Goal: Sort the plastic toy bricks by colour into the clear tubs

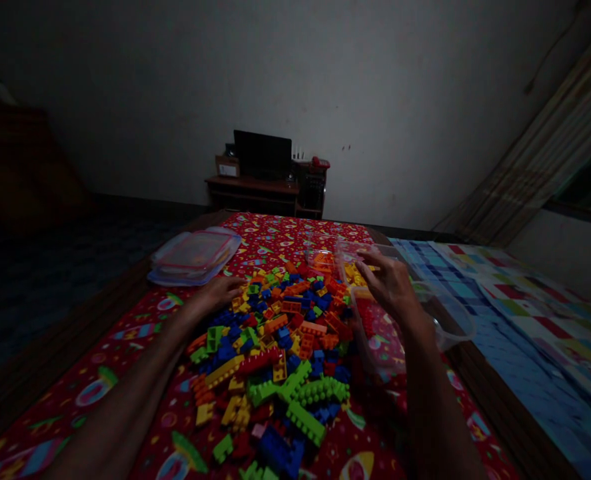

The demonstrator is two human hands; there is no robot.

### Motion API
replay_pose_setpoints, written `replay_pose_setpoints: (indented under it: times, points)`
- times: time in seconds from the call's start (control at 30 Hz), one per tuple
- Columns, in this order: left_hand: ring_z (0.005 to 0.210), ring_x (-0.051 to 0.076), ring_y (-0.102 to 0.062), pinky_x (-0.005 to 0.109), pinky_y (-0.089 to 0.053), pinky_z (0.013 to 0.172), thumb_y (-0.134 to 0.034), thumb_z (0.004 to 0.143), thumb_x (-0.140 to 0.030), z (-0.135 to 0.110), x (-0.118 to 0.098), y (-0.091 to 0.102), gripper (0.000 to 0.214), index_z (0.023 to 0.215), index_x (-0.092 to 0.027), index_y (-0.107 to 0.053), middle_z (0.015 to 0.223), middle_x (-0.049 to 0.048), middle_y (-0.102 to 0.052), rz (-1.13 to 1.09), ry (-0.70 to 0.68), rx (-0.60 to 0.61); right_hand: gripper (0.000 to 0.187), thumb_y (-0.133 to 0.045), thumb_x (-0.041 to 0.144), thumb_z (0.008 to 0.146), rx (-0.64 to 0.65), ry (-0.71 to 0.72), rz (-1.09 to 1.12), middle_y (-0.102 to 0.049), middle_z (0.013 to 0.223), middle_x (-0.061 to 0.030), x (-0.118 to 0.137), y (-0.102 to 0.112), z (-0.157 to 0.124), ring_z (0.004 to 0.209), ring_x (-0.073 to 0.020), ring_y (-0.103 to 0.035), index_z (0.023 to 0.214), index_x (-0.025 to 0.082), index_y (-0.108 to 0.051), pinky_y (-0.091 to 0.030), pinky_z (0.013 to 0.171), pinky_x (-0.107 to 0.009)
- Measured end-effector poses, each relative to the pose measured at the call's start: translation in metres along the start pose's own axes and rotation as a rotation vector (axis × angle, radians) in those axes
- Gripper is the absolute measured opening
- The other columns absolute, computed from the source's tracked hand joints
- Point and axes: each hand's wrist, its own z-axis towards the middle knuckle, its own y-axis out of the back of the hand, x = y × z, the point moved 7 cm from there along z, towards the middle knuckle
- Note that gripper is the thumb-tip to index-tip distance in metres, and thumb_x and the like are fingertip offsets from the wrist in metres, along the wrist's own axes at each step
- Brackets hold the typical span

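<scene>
A big heap of plastic building blocks (pixel 280 347) in red, orange, yellow, green and blue lies on a red patterned cloth (pixel 125 347). My left hand (pixel 218 293) rests at the heap's far left edge, its fingers curled down among the blocks; what they hold, if anything, is hidden. My right hand (pixel 390 283) hovers over clear plastic containers (pixel 445 320) at the right, fingers bent over one holding yellow blocks (pixel 355 273). Another container holds red blocks (pixel 370 320), and a further one orange blocks (pixel 322 257).
A stack of clear container lids (pixel 195 257) lies on the cloth at the far left. A blue patterned mat (pixel 525 320) covers the floor to the right. A desk with a dark monitor (pixel 262 155) stands against the back wall. The room is dim.
</scene>
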Motion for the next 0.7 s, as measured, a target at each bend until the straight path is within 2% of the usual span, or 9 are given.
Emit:
replay_pose_setpoints:
  times: [0.2, 0.37, 0.53, 0.7]
  points:
    - [0.074, 0.027, -0.066, 0.029, -0.049, 0.063, -0.061, 0.059, -0.047, 0.001, -0.001, 0.009, 0.038, 0.081, -0.019, -0.073, 0.074, 0.0068, -0.074, -0.078, 0.071, -0.059, 0.029, -0.051, 0.033, 0.091, 0.075, -0.006, 0.045, -0.073, 0.102, -0.009, 0.015, -0.003, -0.002, 0.083, -0.0197, -0.07, 0.107, 0.019, -0.07, -0.055, 0.076, -0.033]
    - [0.07, 0.023, -0.065, 0.026, -0.049, 0.058, -0.066, 0.054, -0.058, 0.003, -0.004, 0.013, 0.049, 0.081, -0.018, -0.073, 0.073, 0.005, -0.073, -0.258, 0.089, -0.089, 0.025, -0.053, 0.025, 0.09, 0.126, -0.001, 0.038, -0.073, 0.1, -0.0101, 0.026, -0.013, -0.003, 0.085, -0.0195, -0.07, 0.108, 0.017, -0.07, -0.054, 0.078, -0.031]
    - [0.078, 0.024, -0.067, 0.029, -0.052, 0.068, -0.066, 0.059, -0.06, -0.005, -0.041, 0.008, 0.052, 0.088, -0.017, -0.072, 0.081, 0.0055, -0.074, -0.409, 0.038, 0.018, 0.023, -0.055, 0.022, 0.09, 0.181, 0.049, 0.039, -0.073, 0.1, -0.0088, 0.034, -0.031, -0.008, 0.084, -0.018, -0.069, 0.108, 0.019, -0.068, -0.053, 0.078, -0.03]
    - [0.085, 0.027, -0.068, 0.031, -0.053, 0.072, -0.068, 0.058, -0.064, -0.015, -0.082, -0.01, 0.054, 0.085, -0.018, -0.072, 0.084, 0.0047, -0.074, -0.504, 0.01, 0.131, 0.025, -0.054, 0.023, 0.091, 0.262, 0.096, 0.057, -0.073, 0.096, -0.0105, 0.033, -0.056, -0.015, 0.082, -0.0185, -0.069, 0.111, 0.017, -0.067, -0.052, 0.072, -0.028]
